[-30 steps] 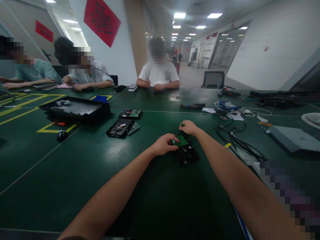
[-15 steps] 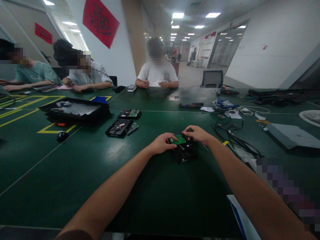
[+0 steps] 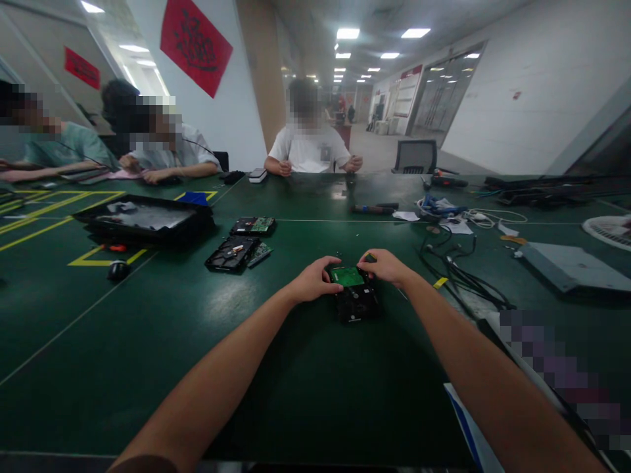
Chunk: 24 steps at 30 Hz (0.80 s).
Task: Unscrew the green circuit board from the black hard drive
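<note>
A black hard drive (image 3: 357,303) lies flat on the green bench (image 3: 148,341), a green circuit board (image 3: 347,276) on top. The board is pinched at its edges by the left hand (image 3: 313,280) and right hand (image 3: 385,265), fingers closed on it. The board is judged thin, stiff and fragile, so it is best held by the edges.

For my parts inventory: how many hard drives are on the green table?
3. One hard drive lies between the hands. An opened one lies further left. Another lies just behind that. The black tray may hide more.
</note>
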Each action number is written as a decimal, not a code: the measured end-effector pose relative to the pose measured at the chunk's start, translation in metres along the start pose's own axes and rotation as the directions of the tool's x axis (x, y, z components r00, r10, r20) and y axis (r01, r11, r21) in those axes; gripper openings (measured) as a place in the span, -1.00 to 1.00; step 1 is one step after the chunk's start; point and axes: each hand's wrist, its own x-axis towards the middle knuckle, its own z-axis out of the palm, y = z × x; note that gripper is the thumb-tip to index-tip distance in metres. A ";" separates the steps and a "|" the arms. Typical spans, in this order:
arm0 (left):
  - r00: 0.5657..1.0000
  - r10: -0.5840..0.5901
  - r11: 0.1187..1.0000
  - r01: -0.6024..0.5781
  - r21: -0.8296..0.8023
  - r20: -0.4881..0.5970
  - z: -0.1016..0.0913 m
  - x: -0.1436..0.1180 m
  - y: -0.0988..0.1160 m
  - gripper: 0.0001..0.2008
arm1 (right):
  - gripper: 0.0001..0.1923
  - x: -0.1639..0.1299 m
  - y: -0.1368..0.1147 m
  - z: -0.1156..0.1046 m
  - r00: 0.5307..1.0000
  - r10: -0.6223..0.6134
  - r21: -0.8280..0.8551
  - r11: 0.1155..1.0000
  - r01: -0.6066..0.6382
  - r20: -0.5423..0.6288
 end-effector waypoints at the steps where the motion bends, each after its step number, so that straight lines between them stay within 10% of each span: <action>1: 1.000 -0.011 1.000 0.011 -0.013 0.011 -0.003 0.000 -0.001 -0.12 | -0.89 -0.001 0.000 -0.001 1.000 0.006 -0.005 1.000 -0.006 0.000; 12: 0.996 -0.025 0.994 0.035 -0.108 0.087 -0.013 -0.004 -0.005 -0.15 | -0.76 -0.032 0.010 -0.021 0.989 0.130 0.185 0.973 -0.141 0.072; 16: 0.989 -0.077 0.994 0.087 0.070 -0.129 0.003 -0.002 0.003 -0.27 | -0.79 -0.033 0.016 -0.022 0.990 0.139 0.306 0.941 -0.142 0.029; 19: 0.877 -0.080 0.944 0.219 0.246 -0.475 0.023 -0.002 0.011 -0.40 | -0.78 -0.033 0.019 -0.017 0.988 0.139 0.361 0.920 -0.155 0.069; 24: 0.893 0.089 0.878 0.139 0.458 -0.441 0.048 -0.008 0.024 -0.42 | -0.73 -0.035 0.021 -0.009 0.981 0.119 0.431 0.885 -0.174 0.152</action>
